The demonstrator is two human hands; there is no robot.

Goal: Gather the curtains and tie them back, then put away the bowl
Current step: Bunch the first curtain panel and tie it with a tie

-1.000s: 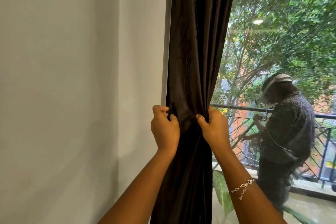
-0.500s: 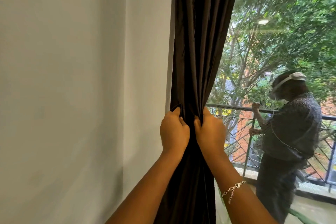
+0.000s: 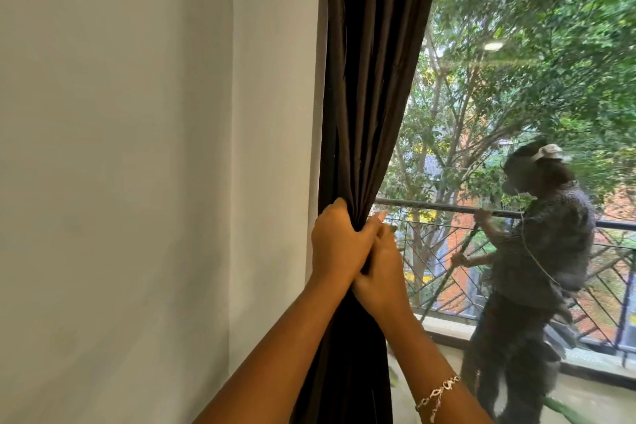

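Observation:
A dark brown curtain (image 3: 371, 79) hangs in folds at the left edge of the window, beside the wall. It is bunched narrow at waist height, where both hands squeeze it. My left hand (image 3: 339, 244) wraps the gathered cloth from the left, fingers curled round it. My right hand (image 3: 382, 268) presses in from the right, partly under the left, its fingers against the same bunch. A bracelet sits on the right wrist. No tie-back and no bowl are in view.
A plain white wall (image 3: 155, 165) fills the left half. Through the window glass (image 3: 499, 113) are trees, a balcony railing (image 3: 440, 208) and a person (image 3: 537, 268) in dark clothes standing at the railing.
My two hands have drawn together until they touch, squeezing the curtain into a tighter bunch. The view has shifted left, so the person outside sits farther right.

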